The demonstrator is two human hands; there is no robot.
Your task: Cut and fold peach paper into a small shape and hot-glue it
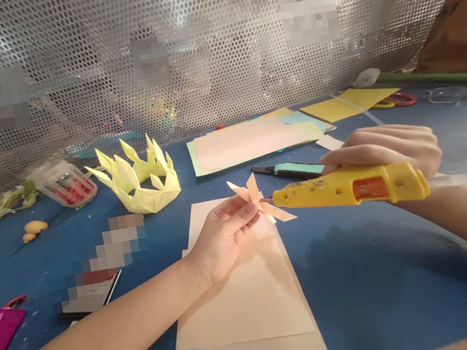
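Between the thumb and fingers of my left hand is a small peach folded-paper piece with pointed petals spreading outward. My right hand is closed around a yellow hot glue gun, held level, with an orange switch on its side. The gun's narrow tip is at the middle of the paper piece, touching or nearly so. Part of the right hand's grip is hidden behind the gun's body. Beneath my left hand lie overlapping peach paper sheets on the blue table.
Beyond my hands stand a yellow folded-paper crown and a utility knife with a green handle. Coloured sheets, scissors and glasses lie farther back. To the left are a plastic jar and a phone. Perforated metal closes the back.
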